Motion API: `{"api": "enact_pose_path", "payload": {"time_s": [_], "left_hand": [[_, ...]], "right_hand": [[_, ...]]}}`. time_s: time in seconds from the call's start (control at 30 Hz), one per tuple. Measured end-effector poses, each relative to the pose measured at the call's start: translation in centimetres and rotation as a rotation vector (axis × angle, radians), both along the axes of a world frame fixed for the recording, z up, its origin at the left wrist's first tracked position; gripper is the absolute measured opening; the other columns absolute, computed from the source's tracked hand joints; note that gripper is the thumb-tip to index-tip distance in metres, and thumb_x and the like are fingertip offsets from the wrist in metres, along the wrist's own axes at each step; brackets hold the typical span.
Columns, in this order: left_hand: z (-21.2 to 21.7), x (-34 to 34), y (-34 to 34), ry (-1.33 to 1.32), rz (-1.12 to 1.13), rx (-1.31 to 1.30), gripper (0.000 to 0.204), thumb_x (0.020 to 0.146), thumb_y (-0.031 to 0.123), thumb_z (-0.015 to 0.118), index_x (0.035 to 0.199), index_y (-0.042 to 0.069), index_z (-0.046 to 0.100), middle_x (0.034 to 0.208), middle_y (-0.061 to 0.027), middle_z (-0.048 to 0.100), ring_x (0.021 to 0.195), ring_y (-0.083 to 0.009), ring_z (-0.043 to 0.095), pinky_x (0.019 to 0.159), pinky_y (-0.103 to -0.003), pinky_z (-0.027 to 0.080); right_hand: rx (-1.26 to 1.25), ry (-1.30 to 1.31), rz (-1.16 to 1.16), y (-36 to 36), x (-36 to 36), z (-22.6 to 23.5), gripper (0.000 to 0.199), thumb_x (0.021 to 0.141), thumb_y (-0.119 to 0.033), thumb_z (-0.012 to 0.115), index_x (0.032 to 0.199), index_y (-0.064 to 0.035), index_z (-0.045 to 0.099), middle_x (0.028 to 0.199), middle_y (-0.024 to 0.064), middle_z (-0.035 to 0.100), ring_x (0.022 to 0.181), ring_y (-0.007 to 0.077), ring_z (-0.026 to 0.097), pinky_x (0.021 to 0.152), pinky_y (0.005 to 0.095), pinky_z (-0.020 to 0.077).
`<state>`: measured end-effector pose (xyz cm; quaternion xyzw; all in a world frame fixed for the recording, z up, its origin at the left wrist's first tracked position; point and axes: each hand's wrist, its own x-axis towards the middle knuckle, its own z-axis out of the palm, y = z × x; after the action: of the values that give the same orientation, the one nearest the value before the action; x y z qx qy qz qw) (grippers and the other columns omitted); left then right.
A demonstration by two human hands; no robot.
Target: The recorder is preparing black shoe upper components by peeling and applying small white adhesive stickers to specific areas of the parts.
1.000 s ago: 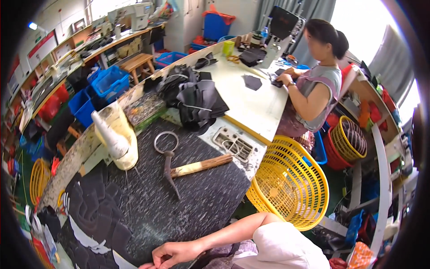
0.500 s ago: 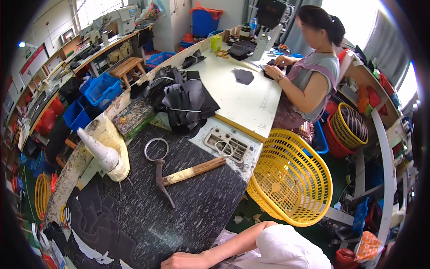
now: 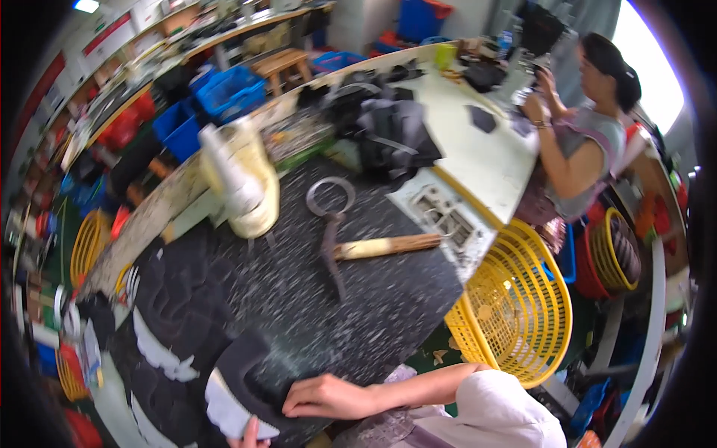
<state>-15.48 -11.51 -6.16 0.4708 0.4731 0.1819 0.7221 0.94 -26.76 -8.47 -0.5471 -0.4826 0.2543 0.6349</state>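
My left hand (image 3: 252, 439) shows only its fingertips at the bottom edge, closed on the white border of a dark curved fabric piece (image 3: 250, 358). My right hand (image 3: 328, 396) lies on the dark speckled slab (image 3: 388, 306) beside that piece, fingers lying low, nothing visible in them. Left of the piece are overlapping dark fabric pieces (image 3: 179, 287), some with white scalloped borders. A hammer (image 3: 385, 246) with a wooden, partly wrapped handle rests farther up the slab. Its head lies close to a metal ring (image 3: 330, 196).
A white cone (image 3: 231, 175) stands on the slab's far left. Bundled black pieces (image 3: 385, 131) lie beyond. At right is a yellow basket (image 3: 515, 299). A co-worker (image 3: 579, 149) sits at the white table (image 3: 478, 168) with raised hands. Blue crates (image 3: 231, 93) stand at far left.
The view has swung left and down, so the scene sits farther right. My left hand has come into view with the white-edged piece. The co-worker's hands have risen.
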Motion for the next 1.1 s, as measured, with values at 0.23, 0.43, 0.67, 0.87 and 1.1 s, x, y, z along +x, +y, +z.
{"api": "enact_pose_path", "payload": {"time_s": [0.23,0.43,0.67,0.87,1.1], "left_hand": [[0.8,3.7,-1.9,-0.169,-0.224,0.048,0.007,0.081,0.003,0.067,0.085,-0.001,0.063,0.070,-0.0035,0.062,0.054,-0.0089,0.056,0.047,-0.022,0.042],[0.9,2.8,-1.4,-0.205,-0.229,0.032,0.008,0.084,0.005,0.064,0.087,-0.003,0.063,0.074,-0.0047,0.063,0.057,-0.0082,0.056,0.049,-0.022,0.042],[0.5,2.6,-1.3,-0.242,-0.221,-0.144,0.014,0.082,0.006,0.066,0.093,-0.001,0.060,0.078,-0.0048,0.063,0.060,-0.0093,0.058,0.049,-0.022,0.045],[0.4,2.9,-1.6,-0.256,-0.243,-0.067,0.011,0.082,0.005,0.067,0.089,-0.001,0.062,0.077,-0.0050,0.064,0.062,-0.0091,0.059,0.050,-0.023,0.046],[0.5,3.2,-1.9,-0.255,-0.247,-0.046,0.010,0.082,0.005,0.067,0.088,-0.001,0.063,0.076,-0.0042,0.064,0.062,-0.0087,0.059,0.050,-0.022,0.046]], "right_hand": [[-0.258,0.247,-0.044,-0.9,2.9,3.5,0.011,0.079,-0.006,0.068,0.089,-0.0012,0.069,0.085,0.0078,0.066,0.079,0.0153,0.062,0.069,0.0268,0.0494],[-0.296,0.380,0.019,0.9,2.2,3.2,0.011,0.081,0.001,0.065,0.091,0.0024,0.066,0.091,0.0091,0.064,0.083,0.0128,0.063,0.073,0.0240,0.0534],[-0.295,0.599,0.038,1.0,2.6,2.8,0.010,0.084,-0.007,0.065,0.088,0.0025,0.065,0.084,0.0064,0.064,0.073,0.0099,0.061,0.065,0.0221,0.0504],[-0.358,0.810,0.080,0.8,3.1,2.3,0.019,0.085,-0.017,0.066,0.087,0.0012,0.065,0.077,0.0043,0.062,0.065,0.0086,0.059,0.059,0.0210,0.0480],[-0.305,1.102,0.136,0.4,3.4,2.5,0.019,0.086,-0.016,0.064,0.093,0.0014,0.066,0.084,0.0070,0.064,0.072,0.0118,0.062,0.067,0.0242,0.0531]]}}
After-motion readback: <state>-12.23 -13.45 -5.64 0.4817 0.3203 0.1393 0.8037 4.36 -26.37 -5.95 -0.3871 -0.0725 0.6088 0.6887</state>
